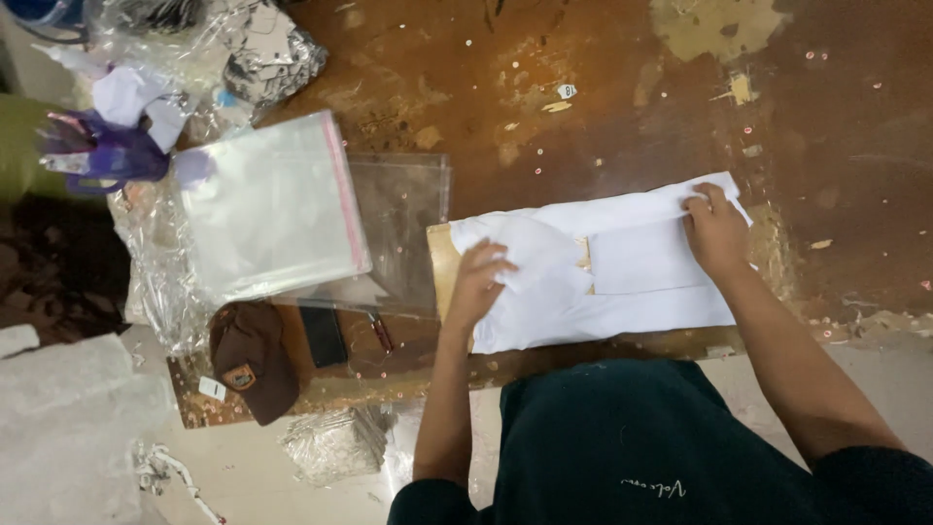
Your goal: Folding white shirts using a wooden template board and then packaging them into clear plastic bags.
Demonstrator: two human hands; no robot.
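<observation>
White garment point(622, 277) lies part-folded over a board point(442, 262) on the desk point(603, 107), left hand point(478, 282) pressing flat with open fingers, right hand point(716, 231) pinching its far corner; bags point(272, 209) beyond the left fingers unused.

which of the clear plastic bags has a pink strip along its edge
The top bag of the stack of clear bags, left of the white garment; its right edge has a pink strip. The flat clear bag beneath shows none.
</observation>
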